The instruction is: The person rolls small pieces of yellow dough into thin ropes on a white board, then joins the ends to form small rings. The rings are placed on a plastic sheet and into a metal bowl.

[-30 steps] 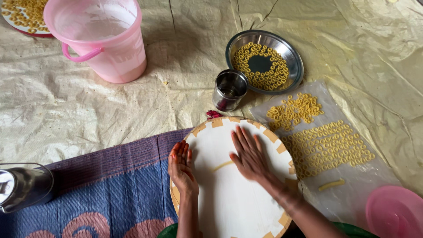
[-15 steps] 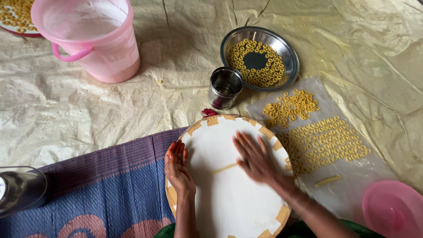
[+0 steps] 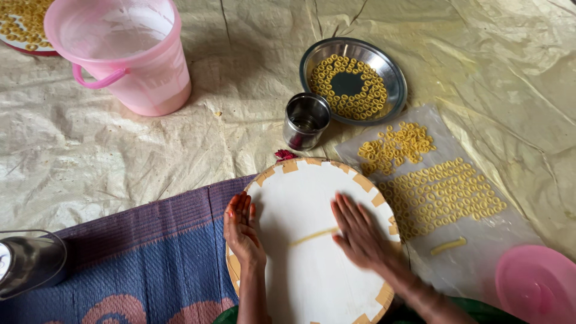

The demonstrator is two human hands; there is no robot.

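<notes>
- Far left, bottom: dark glass jar (image 3: 30,264) lying on a purple-blue mat (image 3: 132,264), partly out of frame.
- Top left corner: plate (image 3: 24,27) w/ yellow dough rings, mostly cut off.
- Pink bucket (image 3: 123,54) next to it, upright on a beige sheet (image 3: 120,156); inside looks whitish, contents unclear.
- Left hand (image 3: 242,225): fingers straight & together, palm down on the left rim of the board (image 3: 306,264); holds nothing.
- Board: round, white, tan tape patches round its edge; lies flat, half on the mat, half on the sheet, btwn the person's arms.
- Dough strip (image 3: 313,236): thin, pale yellow, rolled long; lies mid-board, slanting up to the right. Its right end runs under the right hand; its left end is apart from the left hand.
- Small red bit (image 3: 285,155) at the board's top edge, just below the cup.
- Steel cup (image 3: 306,120): upright, near the board's top; contents can't tell.
- Right hand (image 3: 360,231): flat, fingers spread a little, pressed on the strip's right end; blurred; not gripping.
- Steel bowl (image 3: 360,72): just right of the cup, yellow rings in it around a bare centre.
- Clear plastic (image 3: 474,252) right of the board: loose heap of rings (image 3: 396,144) at top, neat rows of rings (image 3: 444,195) below, one short dough piece (image 3: 448,245) near the bottom.
- Bottom right corner: pink lid (image 3: 537,285), partly cut off.
</notes>
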